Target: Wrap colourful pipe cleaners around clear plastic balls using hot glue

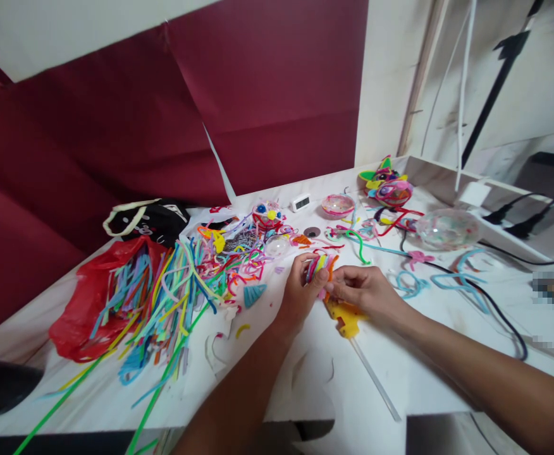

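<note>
On the white table, both hands (left hand, right hand) pinch a pipe-cleaner bundle.

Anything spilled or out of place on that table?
Yes. Long coloured pipe cleaners spill from the red plastic bag across the white table; green ones overhang its near edge. Short cut pieces lie scattered. Both hands hold a small multicoloured bundle.

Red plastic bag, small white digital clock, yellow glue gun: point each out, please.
red plastic bag (83, 309): head view, on its crumpled left side.
small white digital clock (301, 202): head view, on its display face.
yellow glue gun (344, 318): head view, on its body below the right hand (367, 292).
</note>
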The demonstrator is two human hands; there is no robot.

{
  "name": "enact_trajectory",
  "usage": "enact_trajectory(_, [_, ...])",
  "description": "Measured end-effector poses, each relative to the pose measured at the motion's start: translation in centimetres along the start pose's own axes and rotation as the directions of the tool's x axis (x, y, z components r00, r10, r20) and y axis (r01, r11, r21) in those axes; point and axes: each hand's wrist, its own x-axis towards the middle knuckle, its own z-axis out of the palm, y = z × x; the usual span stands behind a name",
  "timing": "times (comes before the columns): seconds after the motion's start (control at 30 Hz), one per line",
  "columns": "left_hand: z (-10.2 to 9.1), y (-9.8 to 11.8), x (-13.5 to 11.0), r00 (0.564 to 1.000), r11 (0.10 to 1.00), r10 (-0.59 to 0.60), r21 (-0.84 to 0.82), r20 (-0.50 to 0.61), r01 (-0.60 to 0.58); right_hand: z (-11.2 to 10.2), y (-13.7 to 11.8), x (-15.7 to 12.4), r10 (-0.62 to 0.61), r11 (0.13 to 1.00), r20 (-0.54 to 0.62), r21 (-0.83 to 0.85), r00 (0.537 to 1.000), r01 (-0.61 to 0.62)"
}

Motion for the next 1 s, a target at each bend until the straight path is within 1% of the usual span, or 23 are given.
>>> enact_trajectory(0.1, [0.0, 0.4, -0.1, 0.998, 0.996, -0.053, -0.072, 0.021, 0.054, 0.0, -0.1, 0.0, -0.005, 1.0, -0.016, -0.017, 1.0, 0.004])
enact_trajectory(0.17, [0.0, 0.6, -0.1, 0.997, 0.992, -0.063, -0.103, 0.049, 0.067, 0.0, -0.3, -0.1, 0.007, 1.0, -0.018, -0.011, 1.0, -0.008])
enact_trajectory(0.27, [0.0, 0.8, -0.1, 0.995, 0.992, -0.065, -0.1, 0.076, 0.072, 0.1, -0.9, -0.3, 0.03, 1.0, -0.03, 0.008, 0.999, -0.03])
enact_trajectory(0.43, [0.1, 0.7, 0.0, 0.995, 0.989, -0.074, -0.121, 0.066, 0.082, -0.4, -1.6, -0.2, -0.009, 1.0, -0.104, -0.014, 0.995, 0.007])
enact_trajectory(0.5, [0.1, 0.6, 0.1, 0.994, 0.983, -0.075, -0.16, 0.08, 0.087, -0.7, -1.8, 0.0, 0.006, 0.999, -0.13, 0.045, 0.992, 0.0])
enact_trajectory(0.57, [0.1, 0.5, 0.1, 0.991, 0.976, -0.08, -0.193, 0.103, 0.099, -1.1, -2.0, 0.3, 0.031, 0.989, -0.149, 0.147, 0.988, -0.009])
enact_trajectory(0.7, [0.1, 0.8, 0.0, 0.987, 0.971, -0.063, -0.218, 0.145, 0.094, -1.7, -2.4, 0.6, 0.064, 0.936, -0.167, 0.353, 0.984, -0.001])
enact_trajectory(0.9, [0.1, 0.8, -0.3, 0.967, 0.94, 0.026, -0.335, 0.255, 0.063, -2.3, -2.6, 0.7, 0.076, 0.86, -0.14, 0.509, 0.987, 0.006])
enact_trajectory(1.0, [-0.3, 0.3, -0.1, 0.951, 0.95, 0.065, -0.31, 0.304, 0.034, -2.5, -2.6, 0.7, 0.074, 0.847, -0.141, 0.532, 0.987, 0.013])
